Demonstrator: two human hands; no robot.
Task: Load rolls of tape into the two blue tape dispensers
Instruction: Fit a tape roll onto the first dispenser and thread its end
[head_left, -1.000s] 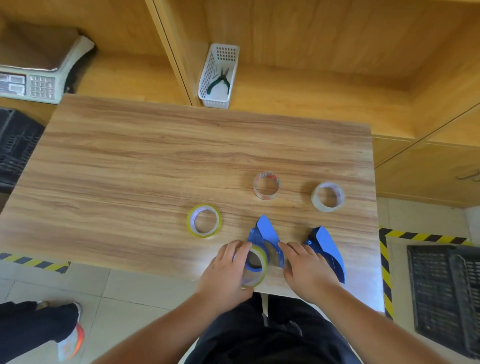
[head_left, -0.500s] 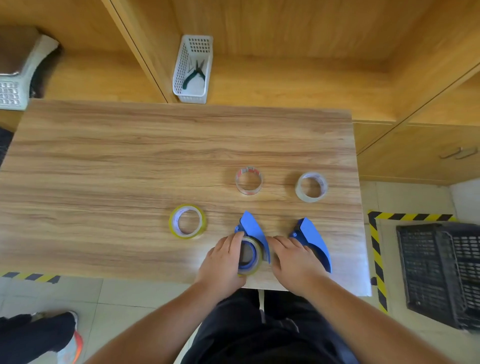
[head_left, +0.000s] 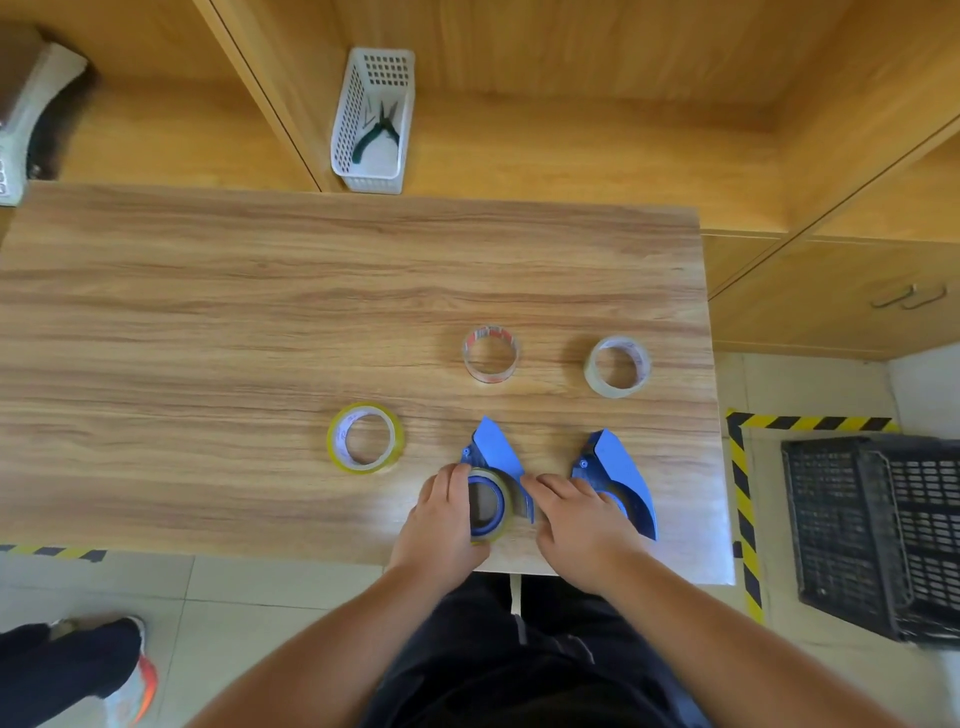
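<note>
Yellowish roll (head_left: 488, 506) now sitting deeper on the blue hub than a second ago.
Left hand (head_left: 441, 525) is pressing it into the near-edge dispenser (head_left: 496, 449); right hand (head_left: 576, 519) is gripping that dispenser.

A wood-grain table (head_left: 260, 322) stands against pale wooden shelving (head_left: 571, 145); pale floor tiles (head_left: 249, 587) carry yellow-black hazard tape (head_left: 748, 519), and what looks like a dark crate (head_left: 878, 535) sits beside.

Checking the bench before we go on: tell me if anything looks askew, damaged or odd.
Nothing stands out. Three loose rolls, yellow, red-printed and clear, lie flat on the table. Both hands, left and right, hold a roll on the near dispenser. The other dispenser sits beside it.
</note>
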